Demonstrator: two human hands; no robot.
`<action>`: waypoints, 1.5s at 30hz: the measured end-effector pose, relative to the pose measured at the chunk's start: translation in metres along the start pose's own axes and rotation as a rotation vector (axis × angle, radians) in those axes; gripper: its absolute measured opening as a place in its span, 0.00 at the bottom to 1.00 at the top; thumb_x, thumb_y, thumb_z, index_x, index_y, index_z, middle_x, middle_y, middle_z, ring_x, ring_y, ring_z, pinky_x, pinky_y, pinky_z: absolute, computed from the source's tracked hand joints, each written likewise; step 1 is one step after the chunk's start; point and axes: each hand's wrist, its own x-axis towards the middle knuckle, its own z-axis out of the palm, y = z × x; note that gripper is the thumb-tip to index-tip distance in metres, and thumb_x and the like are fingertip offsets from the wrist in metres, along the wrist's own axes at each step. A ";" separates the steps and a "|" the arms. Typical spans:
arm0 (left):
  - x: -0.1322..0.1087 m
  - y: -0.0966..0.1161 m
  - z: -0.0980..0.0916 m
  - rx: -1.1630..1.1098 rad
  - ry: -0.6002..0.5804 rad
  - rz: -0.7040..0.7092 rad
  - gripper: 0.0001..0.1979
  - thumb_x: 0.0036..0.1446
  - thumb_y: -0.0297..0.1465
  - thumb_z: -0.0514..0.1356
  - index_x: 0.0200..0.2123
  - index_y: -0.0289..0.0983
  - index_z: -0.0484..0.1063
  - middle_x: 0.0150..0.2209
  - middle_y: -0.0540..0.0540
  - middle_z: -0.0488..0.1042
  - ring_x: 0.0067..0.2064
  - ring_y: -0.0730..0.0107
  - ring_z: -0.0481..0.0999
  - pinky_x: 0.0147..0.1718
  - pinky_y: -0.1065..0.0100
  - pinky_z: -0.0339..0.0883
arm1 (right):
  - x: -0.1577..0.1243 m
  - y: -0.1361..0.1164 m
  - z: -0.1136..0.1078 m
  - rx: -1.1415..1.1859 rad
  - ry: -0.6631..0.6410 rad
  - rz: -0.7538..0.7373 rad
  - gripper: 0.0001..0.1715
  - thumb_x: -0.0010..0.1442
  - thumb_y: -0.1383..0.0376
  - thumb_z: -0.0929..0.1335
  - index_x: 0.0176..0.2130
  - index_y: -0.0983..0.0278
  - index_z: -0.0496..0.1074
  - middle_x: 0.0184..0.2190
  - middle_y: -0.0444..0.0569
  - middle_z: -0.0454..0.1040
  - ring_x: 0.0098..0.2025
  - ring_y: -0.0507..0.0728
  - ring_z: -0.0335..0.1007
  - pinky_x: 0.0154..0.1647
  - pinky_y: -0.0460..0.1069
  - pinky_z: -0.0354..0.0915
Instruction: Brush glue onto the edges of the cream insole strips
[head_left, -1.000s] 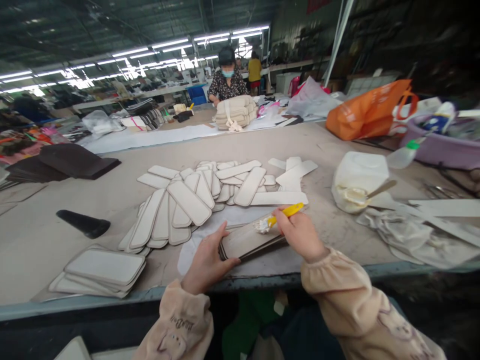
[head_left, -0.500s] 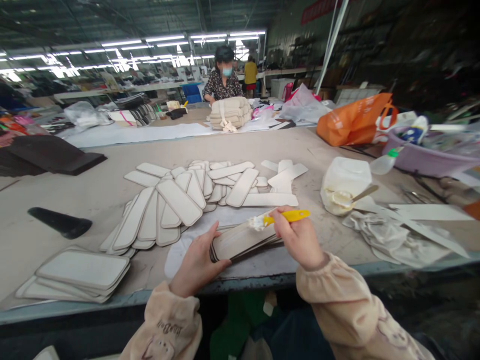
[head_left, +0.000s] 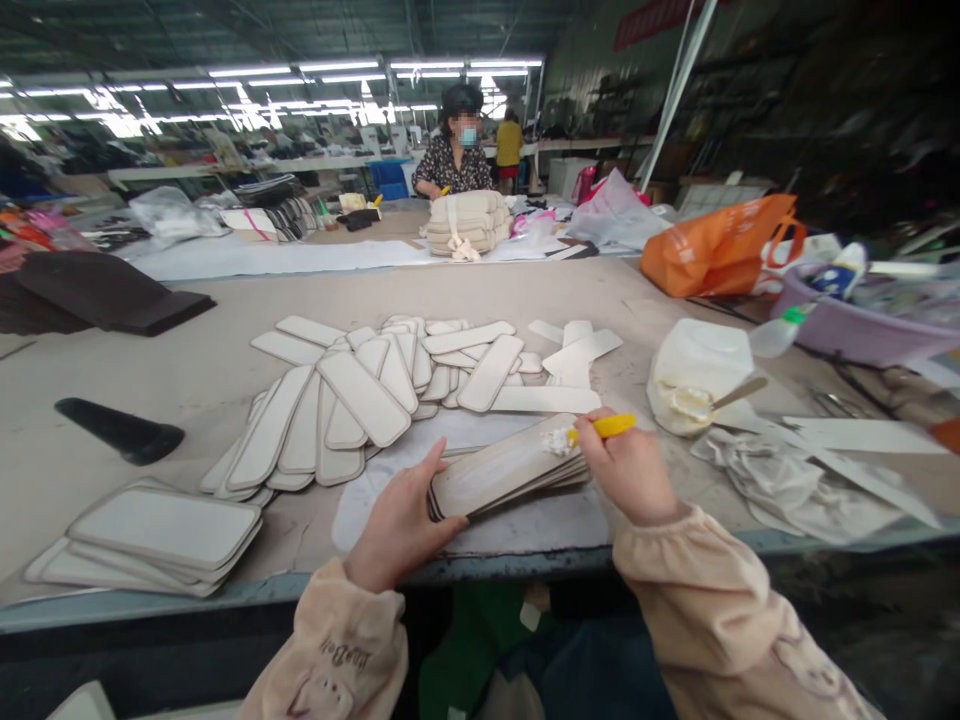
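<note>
My left hand [head_left: 401, 520] grips the near end of a small stack of long, rounded beige panels [head_left: 504, 467] lying at the table's front edge. My right hand [head_left: 628, 468] is closed on a yellow-handled brush [head_left: 600, 429]. Its white, glue-laden bristles touch the far end of the top panel. Both sleeves are pale pink fleece. A spread of several similar panels [head_left: 390, 385] fans out just beyond the stack.
A white glue tub [head_left: 694, 375] with a spoon stands at right, beside a crumpled rag [head_left: 757, 470]. Larger panels [head_left: 150, 540] are stacked front left, next to a black piece [head_left: 120, 430]. An orange bag [head_left: 716, 245] and a purple basin [head_left: 862, 325] sit far right. A person [head_left: 454, 150] works across the table.
The brush has slid to the right along the top panel toward its far end. My left hand keeps hold of the stack's near end. The view shifted slightly.
</note>
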 end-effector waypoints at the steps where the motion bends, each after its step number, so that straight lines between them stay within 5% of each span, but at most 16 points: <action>1: 0.000 0.000 0.000 -0.003 0.002 -0.001 0.47 0.47 0.36 0.65 0.67 0.36 0.49 0.55 0.42 0.72 0.56 0.53 0.69 0.56 0.55 0.62 | 0.000 0.006 -0.001 -0.085 0.051 -0.025 0.19 0.65 0.58 0.58 0.38 0.65 0.72 0.21 0.47 0.73 0.24 0.56 0.69 0.26 0.48 0.53; 7: 0.002 -0.002 0.001 -0.002 -0.003 -0.012 0.48 0.47 0.37 0.65 0.68 0.37 0.47 0.55 0.42 0.73 0.56 0.52 0.70 0.55 0.55 0.62 | -0.023 -0.012 0.010 -0.333 0.103 -0.317 0.13 0.62 0.64 0.61 0.34 0.65 0.73 0.19 0.48 0.70 0.23 0.54 0.65 0.25 0.48 0.49; 13: 0.001 -0.004 0.002 -0.013 -0.008 -0.015 0.50 0.46 0.36 0.65 0.68 0.38 0.44 0.54 0.42 0.73 0.55 0.54 0.71 0.54 0.55 0.63 | -0.063 -0.076 0.027 0.013 -0.084 -0.563 0.09 0.62 0.65 0.62 0.32 0.64 0.70 0.23 0.48 0.71 0.27 0.56 0.68 0.27 0.49 0.57; 19: 0.000 -0.005 0.002 -0.012 0.014 0.014 0.48 0.47 0.36 0.65 0.68 0.38 0.45 0.53 0.42 0.74 0.54 0.55 0.73 0.52 0.57 0.65 | -0.065 -0.090 0.028 0.421 -0.198 -0.416 0.12 0.65 0.64 0.59 0.36 0.63 0.70 0.27 0.48 0.75 0.31 0.54 0.72 0.35 0.47 0.64; 23: 0.000 -0.002 0.000 0.001 0.005 -0.008 0.50 0.45 0.36 0.66 0.68 0.38 0.46 0.53 0.42 0.74 0.54 0.52 0.72 0.54 0.56 0.63 | -0.038 -0.050 0.015 0.398 -0.130 -0.124 0.14 0.66 0.61 0.58 0.35 0.61 0.69 0.28 0.47 0.75 0.32 0.55 0.72 0.36 0.47 0.63; 29: 0.000 -0.001 -0.001 -0.005 0.002 -0.005 0.51 0.45 0.35 0.67 0.68 0.37 0.46 0.54 0.43 0.73 0.55 0.53 0.71 0.55 0.58 0.62 | -0.012 0.002 -0.001 0.117 0.046 0.071 0.15 0.64 0.58 0.59 0.35 0.62 0.70 0.32 0.50 0.76 0.34 0.59 0.72 0.34 0.50 0.60; 34: 0.000 -0.003 0.001 0.001 0.005 0.014 0.52 0.44 0.35 0.67 0.69 0.38 0.44 0.54 0.43 0.73 0.54 0.53 0.71 0.54 0.57 0.63 | -0.034 -0.039 0.011 0.409 -0.135 0.002 0.16 0.66 0.58 0.58 0.33 0.61 0.68 0.24 0.45 0.71 0.27 0.54 0.70 0.32 0.47 0.61; 39: -0.001 -0.004 0.002 0.008 0.010 0.028 0.50 0.45 0.35 0.66 0.68 0.38 0.44 0.52 0.42 0.74 0.53 0.54 0.73 0.52 0.58 0.65 | -0.057 -0.089 0.030 0.614 -0.264 -0.148 0.13 0.66 0.61 0.58 0.33 0.60 0.66 0.27 0.45 0.73 0.30 0.53 0.71 0.33 0.46 0.64; 45: -0.001 -0.002 0.000 0.012 -0.011 0.001 0.52 0.44 0.35 0.67 0.68 0.36 0.44 0.53 0.42 0.73 0.54 0.54 0.71 0.53 0.57 0.64 | -0.041 -0.065 0.028 0.494 -0.197 -0.094 0.14 0.66 0.59 0.58 0.35 0.61 0.67 0.29 0.47 0.74 0.34 0.56 0.73 0.40 0.48 0.64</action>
